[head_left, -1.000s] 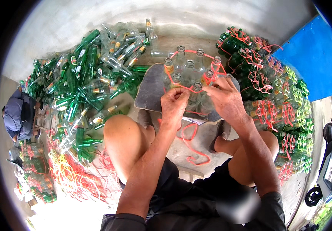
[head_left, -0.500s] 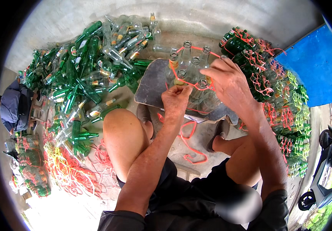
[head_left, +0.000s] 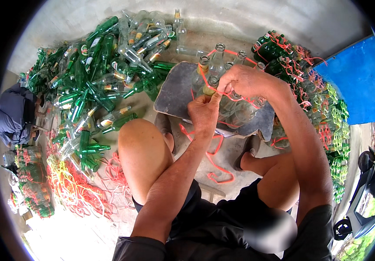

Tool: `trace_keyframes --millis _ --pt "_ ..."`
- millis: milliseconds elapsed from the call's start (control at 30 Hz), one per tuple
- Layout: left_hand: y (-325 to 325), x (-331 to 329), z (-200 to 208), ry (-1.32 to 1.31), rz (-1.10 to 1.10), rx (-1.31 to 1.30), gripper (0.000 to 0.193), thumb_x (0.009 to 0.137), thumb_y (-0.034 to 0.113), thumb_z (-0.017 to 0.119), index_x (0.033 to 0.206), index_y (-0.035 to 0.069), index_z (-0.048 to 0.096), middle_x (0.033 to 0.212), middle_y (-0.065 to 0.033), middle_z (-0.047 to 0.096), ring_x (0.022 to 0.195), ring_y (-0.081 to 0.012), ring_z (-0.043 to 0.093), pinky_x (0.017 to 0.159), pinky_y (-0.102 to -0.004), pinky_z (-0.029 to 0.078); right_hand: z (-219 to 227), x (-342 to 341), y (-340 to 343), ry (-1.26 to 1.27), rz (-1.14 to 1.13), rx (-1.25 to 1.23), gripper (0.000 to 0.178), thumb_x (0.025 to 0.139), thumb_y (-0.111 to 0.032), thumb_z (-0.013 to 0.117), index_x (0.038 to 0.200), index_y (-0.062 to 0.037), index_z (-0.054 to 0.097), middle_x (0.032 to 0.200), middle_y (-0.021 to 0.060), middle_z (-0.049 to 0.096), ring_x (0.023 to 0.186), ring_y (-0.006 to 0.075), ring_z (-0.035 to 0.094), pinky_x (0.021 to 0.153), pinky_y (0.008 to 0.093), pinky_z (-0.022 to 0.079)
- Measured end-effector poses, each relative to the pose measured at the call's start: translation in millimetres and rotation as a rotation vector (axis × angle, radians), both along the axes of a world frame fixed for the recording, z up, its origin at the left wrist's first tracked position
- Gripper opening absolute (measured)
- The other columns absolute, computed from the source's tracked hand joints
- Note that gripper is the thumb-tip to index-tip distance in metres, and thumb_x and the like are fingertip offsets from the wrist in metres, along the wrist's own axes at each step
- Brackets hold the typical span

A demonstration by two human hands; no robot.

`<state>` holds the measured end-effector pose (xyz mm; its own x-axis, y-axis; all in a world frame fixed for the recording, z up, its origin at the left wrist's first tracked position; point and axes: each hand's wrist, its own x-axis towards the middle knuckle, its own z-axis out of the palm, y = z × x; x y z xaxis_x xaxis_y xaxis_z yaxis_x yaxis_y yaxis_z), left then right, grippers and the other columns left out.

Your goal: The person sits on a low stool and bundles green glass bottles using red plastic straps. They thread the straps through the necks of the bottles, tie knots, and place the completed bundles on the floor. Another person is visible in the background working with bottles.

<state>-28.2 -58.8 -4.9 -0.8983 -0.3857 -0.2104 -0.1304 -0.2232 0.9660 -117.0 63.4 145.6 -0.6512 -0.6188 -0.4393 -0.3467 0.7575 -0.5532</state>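
Between the fingertips of the left hand [head_left: 205, 114], held a red strap [head_left: 205, 80], thumb and forefinger pressed together on it. Just to the right of that pinch, bent the right hand [head_left: 248, 81] down over the same strap, fingers curled together on it, tips right by the left ones. Could not tell touch from narrow gap there.

Just beyond both hands, had a cluster of clear bottles [head_left: 216, 64] standing upright, looped by the strap around the outer necks, some necks hidden behind the right hand. Under those bottles, reaching out to the left of the left hand, had a dark board [head_left: 172, 98]. Below the left hand, saw a loose length of red strap [head_left: 215, 165] trailing in bends.

Well to the left of the left hand, saw a heap of green and clear bottles [head_left: 105, 48], mostly on their sides. Nearer the body on that side, saw a tangle of red and yellow strap [head_left: 76, 187]. To the right of the right hand, saw strapped bundles of bottles [head_left: 276, 43]; farther right, a blue panel [head_left: 357, 82] and, nearer the body, a motor scooter [head_left: 363, 191].
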Motion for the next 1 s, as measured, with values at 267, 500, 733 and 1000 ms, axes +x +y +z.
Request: trace_keyframes --millis 267,500,733,1000 --pt "4 0 1 -0.020 0.009 -0.055 0.036 0.091 0.025 0.083 0.073 -0.004 0.072 0.058 -0.0015 0.062 0.055 -0.0093 0.052 0.054 -0.0335 0.044 -2 -15 -8 0.011 0.105 0.232 0.041 0.083 0.008 0.053 0.110 -0.0065 0.080 0.099 0.0150 0.079 0.092 0.0248 0.074 0.078 0.0388 0.057" --pt "2 3 -1 -0.028 -0.004 -0.106 0.033 0.092 0.024 0.081 0.079 -0.005 0.073 0.064 -0.0070 0.068 0.059 -0.0128 0.059 0.057 -0.0350 0.047 12 -1 -23 0.352 0.374 0.523 0.022 0.082 0.002 0.067 0.099 -0.0089 0.076 0.097 0.0123 0.071 0.093 0.0336 0.072 0.077 0.0461 0.055" --pt "9 10 8 0.098 -0.019 -0.129 0.031 0.096 0.024 0.077 0.087 -0.006 0.072 0.070 -0.0062 0.066 0.063 -0.0124 0.057 0.060 -0.0325 0.047 18 4 -8 0.689 0.569 0.468 0.011 0.078 -0.003 0.073 0.088 -0.0086 0.070 0.101 0.0086 0.067 0.098 0.0331 0.070 0.082 0.0464 0.056" --pt "6 14 22 0.189 -0.024 -0.210 0.027 0.100 0.020 0.072 0.094 -0.006 0.072 0.074 -0.0005 0.061 0.069 -0.0082 0.050 0.062 -0.0287 0.044 41 -8 -8 0.585 0.412 0.595 0.006 0.079 -0.008 0.073 0.083 -0.0057 0.070 0.088 0.0155 0.071 0.094 0.0379 0.071 0.079 0.0503 0.056"
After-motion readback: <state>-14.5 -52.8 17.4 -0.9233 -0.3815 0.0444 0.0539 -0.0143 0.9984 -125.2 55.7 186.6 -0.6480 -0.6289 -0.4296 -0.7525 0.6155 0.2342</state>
